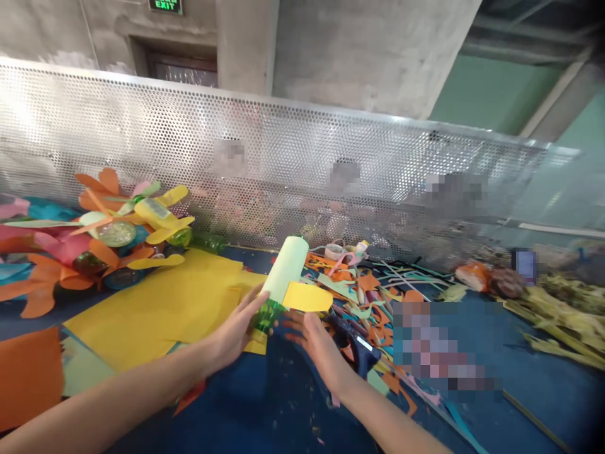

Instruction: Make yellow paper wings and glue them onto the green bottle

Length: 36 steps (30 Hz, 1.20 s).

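Observation:
My left hand (241,325) grips a green plastic bottle (270,313) near its lower end, holding it tilted. Pale green paper (287,265) wraps the bottle's body. A yellow paper petal (309,297) sticks out from the bottle's right side; how it is fixed I cannot tell. Just below the petal is my right hand (312,334), its fingers apart and slightly blurred, with nothing seen in them. A dark blue tool with a white label (363,353), perhaps a glue gun, lies beside my right wrist, partly hidden.
Yellow sheets (155,309) and an orange sheet (31,372) lie at left, below several paper-petalled bottle flowers (108,233). Coloured paper scraps (373,309) and a tape roll (334,251) cover the blue table's right side. A perforated metal panel (283,157) stands behind; people show dimly through it.

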Tool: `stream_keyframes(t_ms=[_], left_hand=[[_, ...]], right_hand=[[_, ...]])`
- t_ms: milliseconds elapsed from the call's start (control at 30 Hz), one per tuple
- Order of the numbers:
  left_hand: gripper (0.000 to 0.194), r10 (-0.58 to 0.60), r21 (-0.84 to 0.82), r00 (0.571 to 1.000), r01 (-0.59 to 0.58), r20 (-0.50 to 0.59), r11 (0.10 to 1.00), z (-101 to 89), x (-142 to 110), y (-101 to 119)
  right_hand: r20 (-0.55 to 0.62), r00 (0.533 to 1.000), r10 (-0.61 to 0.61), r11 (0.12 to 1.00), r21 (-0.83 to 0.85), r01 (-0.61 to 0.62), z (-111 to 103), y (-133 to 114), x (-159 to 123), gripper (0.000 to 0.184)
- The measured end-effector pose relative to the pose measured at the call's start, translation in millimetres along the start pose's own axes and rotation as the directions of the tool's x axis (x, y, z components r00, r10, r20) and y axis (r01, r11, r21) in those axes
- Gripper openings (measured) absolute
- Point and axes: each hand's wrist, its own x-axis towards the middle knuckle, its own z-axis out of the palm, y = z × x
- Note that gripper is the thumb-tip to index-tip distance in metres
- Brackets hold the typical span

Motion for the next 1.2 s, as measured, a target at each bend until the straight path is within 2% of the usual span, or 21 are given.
stream_keyframes(t_ms=[33,100,167,300,367,467,567,667,767,867,1000,1100,1200], left_hand=[[0.046,-0.009,0.001,1.0,0.009,-0.001,1.0,0.8,-2,-2],[0.045,-0.033,0.028,0.999,0.034,-0.013,0.999,2.6,-6,-5],[0.044,-0.047,0.049,0.999,0.047,-0.007,0.998,5.2,-9,-7],[0.052,-0.006,0.026,0.997,0.004,0.072,1.0,12.4,-16,-5],[0.058,0.018,0.049,0.996,-0.022,0.085,0.999,14.6,-17,-3],[0.061,0.038,0.048,0.995,-0.043,0.096,0.998,12.7,-13,-3],[0.058,0.03,-0.003,0.994,-0.03,0.103,1.0,3.9,0,-3],[0.061,0.041,-0.074,0.993,-0.033,0.113,0.997,-9.2,16,0],[0.055,0.135,-0.177,0.987,-0.117,0.091,0.977,-21.0,27,8],[0.054,0.196,-0.187,0.979,-0.184,0.048,0.965,-27.4,30,18],[0.053,0.205,-0.173,0.979,-0.202,0.0,0.964,-29.2,29,26],[0.051,0.214,-0.167,0.976,-0.216,-0.033,0.962,-28.9,29,27],[0.048,0.199,-0.163,0.98,-0.199,-0.022,0.966,-28.0,27,29]], right_hand=[[0.053,0.998,-0.035,0.999,-0.039,0.037,4,-2,-3,0.04],[0.098,0.991,-0.094,0.99,-0.101,0.104,10,-5,-8,0.047],[0.096,0.99,-0.105,0.984,-0.131,0.117,14,-5,-11,0.055],[0.055,0.99,-0.132,0.963,-0.231,0.141,12,-3,-12,0.064],[0.022,0.988,-0.155,0.925,-0.347,0.153,9,-4,-12,0.062],[0.003,0.985,-0.175,0.87,-0.467,0.156,3,-9,-9,0.05],[0.03,0.995,-0.096,0.912,-0.398,0.1,-2,-19,-4,0.04],[0.059,0.996,0.06,0.966,-0.256,-0.043,-7,-31,-1,0.041],[0.037,0.988,0.147,0.971,-0.194,-0.138,-12,-41,0,0.044],[-0.004,0.985,0.172,0.977,-0.13,-0.171,-19,-46,2,0.044],[-0.046,0.971,0.233,0.968,-0.08,-0.236,-29,-46,6,0.047],[-0.028,0.975,0.22,0.97,-0.1,-0.221,-34,-46,8,0.046],[-0.003,0.98,0.199,0.972,-0.13,-0.198,-36,-47,9,0.043]])
